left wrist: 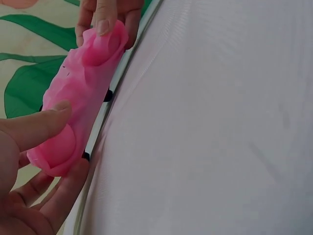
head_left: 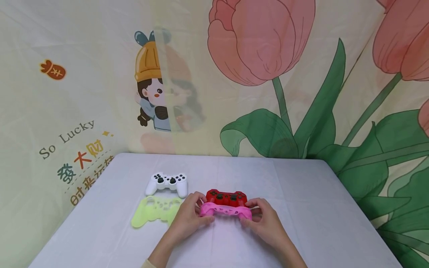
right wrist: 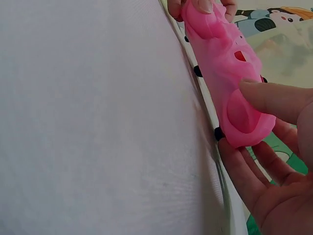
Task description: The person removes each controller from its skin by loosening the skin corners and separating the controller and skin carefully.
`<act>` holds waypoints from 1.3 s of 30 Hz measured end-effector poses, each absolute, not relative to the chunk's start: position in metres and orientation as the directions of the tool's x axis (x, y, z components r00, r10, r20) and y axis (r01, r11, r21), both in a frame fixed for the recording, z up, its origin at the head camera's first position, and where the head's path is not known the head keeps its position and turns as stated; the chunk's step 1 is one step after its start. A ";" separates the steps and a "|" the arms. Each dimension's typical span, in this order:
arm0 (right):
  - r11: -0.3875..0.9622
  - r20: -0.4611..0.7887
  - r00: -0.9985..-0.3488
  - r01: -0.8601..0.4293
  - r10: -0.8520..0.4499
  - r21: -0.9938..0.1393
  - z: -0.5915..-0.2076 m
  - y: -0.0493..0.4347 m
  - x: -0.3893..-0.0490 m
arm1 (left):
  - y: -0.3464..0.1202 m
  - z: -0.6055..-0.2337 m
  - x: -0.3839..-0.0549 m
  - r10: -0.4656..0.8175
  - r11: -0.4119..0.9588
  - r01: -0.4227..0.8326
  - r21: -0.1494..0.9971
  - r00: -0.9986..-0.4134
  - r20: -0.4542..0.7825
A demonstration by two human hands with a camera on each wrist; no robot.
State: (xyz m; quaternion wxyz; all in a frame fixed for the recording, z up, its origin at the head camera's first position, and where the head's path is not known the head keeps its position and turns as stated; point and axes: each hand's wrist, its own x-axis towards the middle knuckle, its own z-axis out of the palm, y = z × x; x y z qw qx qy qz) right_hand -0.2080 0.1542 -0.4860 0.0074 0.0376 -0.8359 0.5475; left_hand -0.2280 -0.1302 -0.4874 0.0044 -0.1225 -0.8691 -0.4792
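A pink silicone controller cover [head_left: 227, 210] is held at its two ends, with a red game controller [head_left: 227, 197] right behind it in the head view. My left hand [head_left: 190, 216] grips the left end, thumb in front and fingers behind. At the opposite end, my right hand [head_left: 266, 222] holds the cover the same way. In the right wrist view, a bit of red shows through an opening in the pink cover [right wrist: 222, 58]. Seen from the left wrist, the cover [left wrist: 80, 90] hides most of the controller; I cannot tell how far it encloses it.
A white game controller [head_left: 167, 182] lies at the back left of the white-covered table [head_left: 315, 208]. In front of it is a pale green silicone cover [head_left: 152, 214], partly hidden by the left hand. A printed curtain [head_left: 187, 145] hangs behind the table.
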 end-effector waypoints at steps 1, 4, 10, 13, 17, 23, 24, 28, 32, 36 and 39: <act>0.393 0.064 -0.996 -0.084 -0.062 -0.916 -0.486 0.154 -0.207 | -0.131 -0.488 -0.228 0.224 0.512 0.232 0.827 -0.965 0.132; 0.412 0.095 -0.993 -0.117 -0.073 -0.903 -0.486 0.154 -0.206 | -0.132 -0.488 -0.228 0.258 0.524 0.263 0.810 -0.955 0.143; 0.532 0.167 -0.984 -0.171 -0.056 -0.829 -0.485 0.151 -0.205 | -0.132 -0.485 -0.226 0.275 0.576 0.297 0.762 -0.948 0.161; 0.573 0.196 -0.979 -0.188 -0.048 -0.797 -0.485 0.149 -0.204 | -0.131 -0.484 -0.226 0.274 0.583 0.325 0.745 -0.941 0.196; 0.592 0.200 -0.979 -0.190 -0.048 -0.783 -0.485 0.148 -0.204 | -0.130 -0.485 -0.227 0.265 0.593 0.354 0.723 -0.934 0.239; 0.599 0.196 -0.980 -0.173 -0.027 -0.782 -0.484 0.147 -0.203 | -0.129 -0.485 -0.228 0.262 0.591 0.353 0.725 -0.934 0.241; 0.602 0.194 -0.981 -0.169 -0.023 -0.780 -0.484 0.147 -0.203 | -0.129 -0.485 -0.228 0.264 0.591 0.348 0.727 -0.936 0.233; 0.620 0.188 -0.982 -0.159 -0.019 -0.769 -0.482 0.147 -0.203 | -0.129 -0.484 -0.228 0.265 0.591 0.325 0.738 -0.943 0.203; 0.633 0.189 -0.982 -0.157 -0.018 -0.758 -0.481 0.146 -0.204 | -0.129 -0.484 -0.228 0.261 0.595 0.314 0.740 -0.946 0.191; 0.638 0.194 -0.981 -0.155 -0.009 -0.755 -0.480 0.145 -0.204 | -0.129 -0.484 -0.228 0.256 0.606 0.313 0.731 -0.947 0.193; 0.639 0.199 -0.980 -0.151 0.003 -0.754 -0.481 0.144 -0.204 | -0.128 -0.485 -0.228 0.247 0.621 0.312 0.719 -0.949 0.198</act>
